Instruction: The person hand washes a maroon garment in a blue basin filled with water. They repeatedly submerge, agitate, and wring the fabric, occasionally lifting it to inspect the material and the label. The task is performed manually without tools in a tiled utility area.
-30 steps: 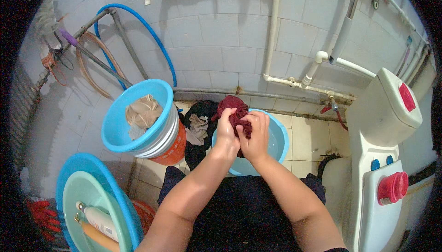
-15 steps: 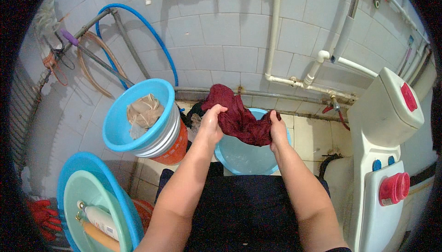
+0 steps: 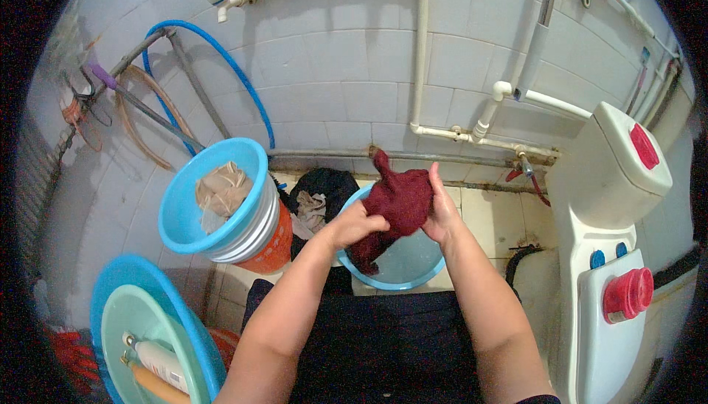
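A bunched maroon cloth (image 3: 404, 199) hangs between my two hands, above a light-blue basin (image 3: 402, 284) with cloudy water in it. My left hand (image 3: 352, 225) grips the cloth's lower left side, thumb lying across it. At the cloth's right side is my right hand (image 3: 442, 211), its thumb pointing up and its palm against the fabric; the other fingers are partly hidden. One end of the cloth sticks up at the top, and another droops at the lower left over the basin's rim.
Dark and beige clothes (image 3: 313, 208) lie left of the basin. Farther left, a blue basin (image 3: 168, 216) holding beige fabric sits on an orange-and-white bucket (image 3: 269, 245). Nested basins (image 3: 110, 308) with bottles stand lower left. A toilet (image 3: 582, 182) is at the right; pipes (image 3: 420, 50) line the tiled wall.
The cloth was stretched sideways between my hands and is now bunched up, with one end raised. My right hand has turned thumb-up, and the view has shifted slightly.
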The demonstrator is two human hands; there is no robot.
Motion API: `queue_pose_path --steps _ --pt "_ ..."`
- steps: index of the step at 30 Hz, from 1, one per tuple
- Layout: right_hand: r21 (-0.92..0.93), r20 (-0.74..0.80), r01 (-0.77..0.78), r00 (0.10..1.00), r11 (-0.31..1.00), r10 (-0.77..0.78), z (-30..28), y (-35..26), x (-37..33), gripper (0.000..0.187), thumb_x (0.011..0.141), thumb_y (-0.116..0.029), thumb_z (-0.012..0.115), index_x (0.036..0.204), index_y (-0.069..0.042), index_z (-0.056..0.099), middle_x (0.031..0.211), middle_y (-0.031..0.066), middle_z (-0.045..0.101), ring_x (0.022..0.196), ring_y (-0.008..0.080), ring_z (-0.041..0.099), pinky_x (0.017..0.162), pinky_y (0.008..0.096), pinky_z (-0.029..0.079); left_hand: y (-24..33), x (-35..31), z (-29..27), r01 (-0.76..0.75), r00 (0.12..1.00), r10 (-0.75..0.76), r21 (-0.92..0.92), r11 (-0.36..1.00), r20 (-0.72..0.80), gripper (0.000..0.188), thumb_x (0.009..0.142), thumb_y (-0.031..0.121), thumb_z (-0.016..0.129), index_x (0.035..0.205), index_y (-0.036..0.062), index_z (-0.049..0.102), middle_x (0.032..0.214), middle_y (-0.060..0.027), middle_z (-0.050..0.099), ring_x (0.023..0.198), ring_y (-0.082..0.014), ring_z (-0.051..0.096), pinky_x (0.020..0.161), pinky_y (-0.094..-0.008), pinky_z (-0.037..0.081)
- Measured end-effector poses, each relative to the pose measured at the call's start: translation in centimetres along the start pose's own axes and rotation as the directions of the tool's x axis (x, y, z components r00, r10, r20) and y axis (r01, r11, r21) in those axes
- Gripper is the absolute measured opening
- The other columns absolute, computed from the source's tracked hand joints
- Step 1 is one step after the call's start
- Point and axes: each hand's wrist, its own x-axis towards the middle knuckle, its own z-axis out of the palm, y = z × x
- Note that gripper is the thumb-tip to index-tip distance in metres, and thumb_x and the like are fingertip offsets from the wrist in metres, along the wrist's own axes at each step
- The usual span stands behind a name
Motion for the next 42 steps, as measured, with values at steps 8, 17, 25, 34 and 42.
queue_pose_path --steps 8,17,25,34,42 --pt "0.051 0.050 0.210 0.976 0.976 -0.213 -0.7 -1.5 0.1 0.034 0.083 -0.010 0.055 0.116 -0.002 0.050 0.112 0.0122 0.058 0.100 0.0274 0.057 0.088 0.0413 0.045 0.0 -0.3 -0.8 0.115 0.975 -0.163 0.289 0.950 0.148 0.050 0.080 0.026 0.061 0.123 0.0025 0.048 0.114 -0.0102 0.058 0.102 -0.0197 0.054 0.093 -0.0312 0.039" --pt "-0.111 0.106 0.215 0.973 0.970 -0.204 -0.3 -2.2 -1.0 0.044 0.074 0.001 0.060 0.117 -0.001 0.049 0.112 0.0117 0.057 0.101 0.0271 0.056 0.091 0.0401 0.044 0.6 -0.1 -2.7 -0.169 0.968 0.123 -0.205 0.964 -0.219 0.058 0.090 0.033 0.052 0.135 0.0031 0.031 0.134 -0.0101 0.040 0.123 -0.0191 0.039 0.100 -0.0354 0.031" --pt "-0.387 0.228 0.181 0.969 0.904 -0.096 1.0 -0.4 -1.9 0.042 0.079 -0.027 0.068 0.108 -0.001 0.056 0.104 0.0083 0.061 0.093 0.0190 0.057 0.083 0.0335 0.044 0.2 0.9 -2.2 -0.315 0.923 0.142 -0.492 0.812 -0.357 0.036 0.093 0.020 0.047 0.123 0.0009 0.045 0.120 -0.0092 0.053 0.110 -0.0206 0.050 0.096 -0.0347 0.037" --pt "-0.372 0.054 0.258 0.965 0.892 -0.257 1.3 -0.7 -1.1 0.038 0.083 -0.021 0.064 0.114 -0.002 0.053 0.110 0.0068 0.059 0.098 0.0204 0.055 0.088 0.0343 0.042 -0.1 0.6 -4.1 -0.404 0.910 0.049 -0.854 0.329 -0.412 0.038 0.092 0.030 0.037 0.113 0.0036 0.055 0.113 -0.0121 0.058 0.106 -0.0295 0.052 0.095 -0.0444 0.039" --pt "-0.218 -0.137 0.259 0.946 0.941 -0.292 0.3 -1.3 -0.2 0.033 0.090 -0.032 0.053 0.110 -0.005 0.055 0.102 0.0065 0.060 0.093 0.0200 0.057 0.086 0.0344 0.043 0.1 0.5 -3.3 -0.292 0.941 0.021 -0.779 0.555 -0.338 0.043 0.093 0.041 0.036 0.118 0.0075 0.048 0.115 -0.0117 0.053 0.106 -0.0255 0.051 0.090 -0.0422 0.042"
